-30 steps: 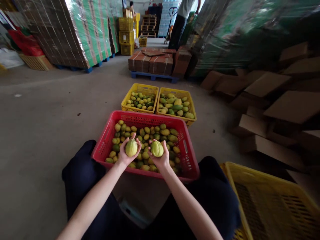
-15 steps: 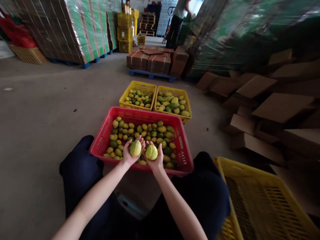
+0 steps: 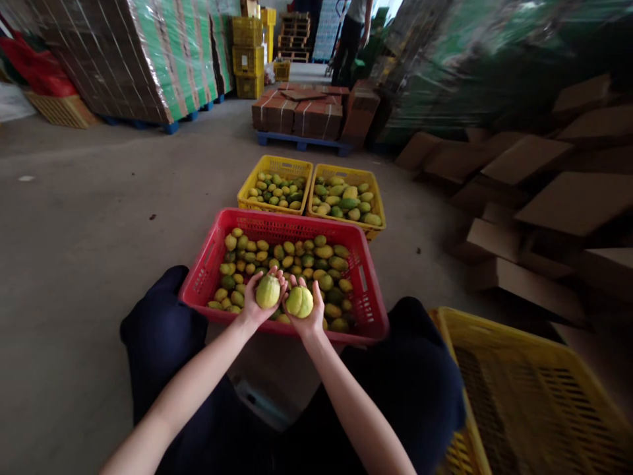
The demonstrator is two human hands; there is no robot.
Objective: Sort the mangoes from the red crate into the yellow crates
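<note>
Cupping one fruit each at the lower middle of the frame, the left hand (image 3: 257, 300) has its fingers curled round a pale striped fruit (image 3: 268, 291) and the right hand (image 3: 307, 315) wraps a greener fruit (image 3: 299, 301), the two hands touching above the near edge of the red crate (image 3: 368, 297). Beyond it, toward mid-frame, sit two yellow crates (image 3: 275, 165) (image 3: 376, 198) of fruit side by side, with a stack of boxes (image 3: 301, 115) on a blue pallet farther up.
</note>
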